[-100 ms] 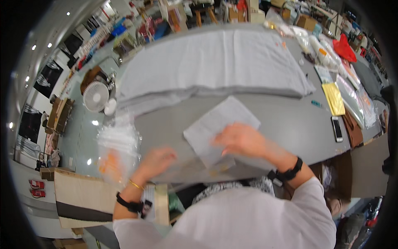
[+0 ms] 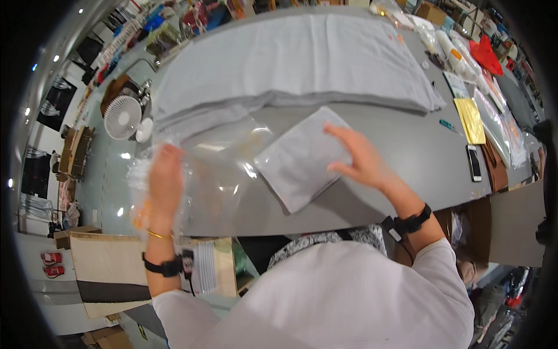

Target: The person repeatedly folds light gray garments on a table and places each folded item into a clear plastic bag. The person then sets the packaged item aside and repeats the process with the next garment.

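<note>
The right hand (image 2: 357, 156), thumb and fingers spread wide, was over the right side of the folded cloth (image 2: 299, 163). A clear plastic bag (image 2: 218, 174) stretched between that cloth and the blurred left hand (image 2: 166, 180), whose grip I could not tell; beyond both hands lay a large grey cloth (image 2: 285, 61).

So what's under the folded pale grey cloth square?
The smooth grey tabletop shows beside the folded pale grey cloth square. Whatever lies directly beneath is covered, and the right hand hides part of the square's right side.
</note>
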